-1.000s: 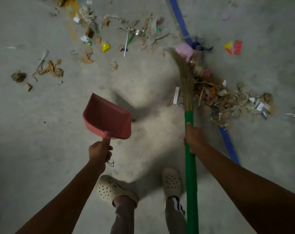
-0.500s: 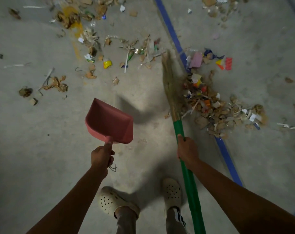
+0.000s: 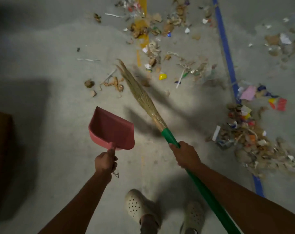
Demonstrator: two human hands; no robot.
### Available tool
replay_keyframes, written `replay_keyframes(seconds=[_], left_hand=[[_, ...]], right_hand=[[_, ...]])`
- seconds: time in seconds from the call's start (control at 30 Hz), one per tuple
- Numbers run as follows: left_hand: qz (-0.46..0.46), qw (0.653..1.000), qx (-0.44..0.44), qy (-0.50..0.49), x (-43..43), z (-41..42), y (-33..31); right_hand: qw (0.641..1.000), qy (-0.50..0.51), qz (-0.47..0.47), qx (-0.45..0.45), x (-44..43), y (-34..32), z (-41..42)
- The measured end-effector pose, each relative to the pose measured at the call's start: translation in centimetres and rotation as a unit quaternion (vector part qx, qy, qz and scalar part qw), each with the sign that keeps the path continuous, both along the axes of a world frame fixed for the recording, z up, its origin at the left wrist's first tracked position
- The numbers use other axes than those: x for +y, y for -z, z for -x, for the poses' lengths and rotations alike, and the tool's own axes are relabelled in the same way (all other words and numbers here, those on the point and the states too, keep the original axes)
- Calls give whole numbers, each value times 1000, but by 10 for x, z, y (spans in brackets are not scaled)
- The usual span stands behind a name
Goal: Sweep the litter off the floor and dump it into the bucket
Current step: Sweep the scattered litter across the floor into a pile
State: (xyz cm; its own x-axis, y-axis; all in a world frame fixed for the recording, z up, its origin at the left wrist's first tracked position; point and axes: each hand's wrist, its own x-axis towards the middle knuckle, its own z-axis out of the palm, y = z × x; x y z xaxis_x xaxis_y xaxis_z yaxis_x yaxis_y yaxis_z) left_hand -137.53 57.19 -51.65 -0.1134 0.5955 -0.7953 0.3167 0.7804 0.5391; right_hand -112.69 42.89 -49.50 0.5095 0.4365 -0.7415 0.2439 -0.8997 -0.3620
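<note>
Left hand (image 3: 105,162): arm extended forward, fingers clamped on the red dustpan (image 3: 111,129) handle. Right hand (image 3: 185,154): fingers wrapped round the green broom (image 3: 170,139) shaft, bristles angled forward-left, seemingly raised off the floor (image 3: 50,56).

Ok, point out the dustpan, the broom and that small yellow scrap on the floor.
dustpan (image 3: 113,130): head view, on the pan's inner floor.
broom (image 3: 170,137): head view, on the green handle just below the bristles.
yellow scrap (image 3: 162,76): head view, on its middle.

Dustpan (image 3: 112,129) left of broom (image 3: 143,98)
</note>
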Motion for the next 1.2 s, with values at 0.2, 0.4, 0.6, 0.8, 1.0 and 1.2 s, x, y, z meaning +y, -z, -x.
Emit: replay_keyframes(seconds=[0.2, 0.4, 0.6, 0.8, 1.0, 1.2], left_hand=[[-5, 998, 14, -63, 41, 59, 3], [-6, 991, 39, -130, 69, 94, 20], [4, 988, 56, -146, 91, 90, 42], [19, 990, 50, -128, 109, 47, 56], [23, 996, 38, -72, 126, -14, 53], [18, 999, 31, -6, 144, -85, 43]], right_hand=[[997, -71, 8, 28, 85, 14, 48], [988, -152, 11, 16, 153, 49, 84], [985, -155, 62, 49, 192, 93, 76], [993, 33, 101, 57, 176, 128, 26], [974, 203, 97, 31, 136, 132, -39], [969, 238, 48, -52, 112, 104, -88]])
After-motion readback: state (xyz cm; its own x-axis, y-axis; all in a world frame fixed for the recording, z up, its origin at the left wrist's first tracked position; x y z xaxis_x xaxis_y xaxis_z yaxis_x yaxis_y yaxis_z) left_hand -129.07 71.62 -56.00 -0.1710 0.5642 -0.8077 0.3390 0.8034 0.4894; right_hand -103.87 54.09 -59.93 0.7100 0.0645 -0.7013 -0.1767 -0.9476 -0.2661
